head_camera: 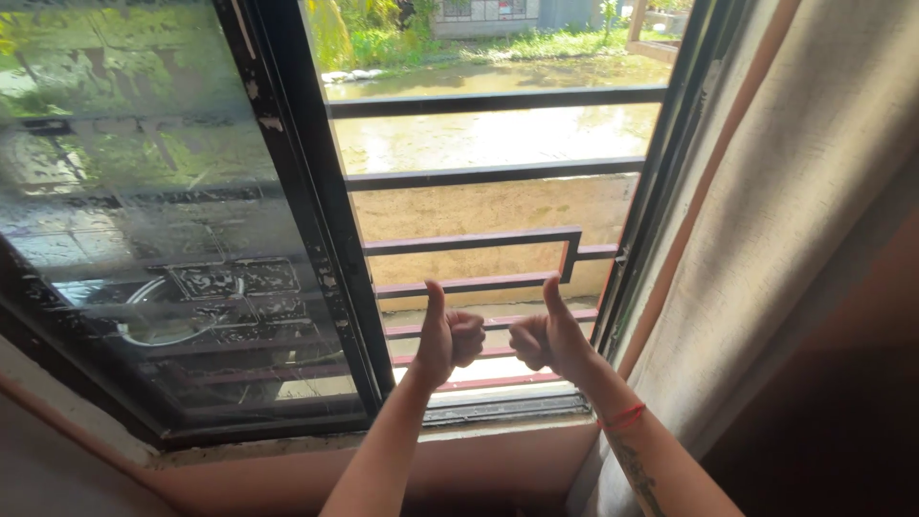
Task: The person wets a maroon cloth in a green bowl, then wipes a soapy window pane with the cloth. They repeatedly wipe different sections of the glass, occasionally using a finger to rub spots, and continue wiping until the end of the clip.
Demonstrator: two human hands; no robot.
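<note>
From the head camera, looking down and out, both arms rise from the bottom edge toward an open sliding window. The left hand point(448, 337) is curled into a fist with the thumb pointing straight up, and it holds nothing. The right hand point(548, 335) mirrors it just beside, fingers folded into the palm, thumb upright, also empty; the two fists are near each other but apart. A thin red string bracelet point(623, 416) circles the right wrist, and a dark tattoo point(637, 477) runs along the forearm below it. Both hands hover in front of the open half of the window, above the window sill point(498, 409), touching neither it nor the frame. Behind them, dark metal grille bars point(493, 173) cross the opening horizontally, one with a stepped bend. To the left stands the black window frame point(316, 206) with flaking paint, and beyond it the glass pane point(153, 201), smeared and streaked with wet marks and showing dim reflections. A pale beige curtain point(804, 211) hangs at the right side. Outside lie wet, sunlit ground point(498, 129) and green plants point(383, 38).
</note>
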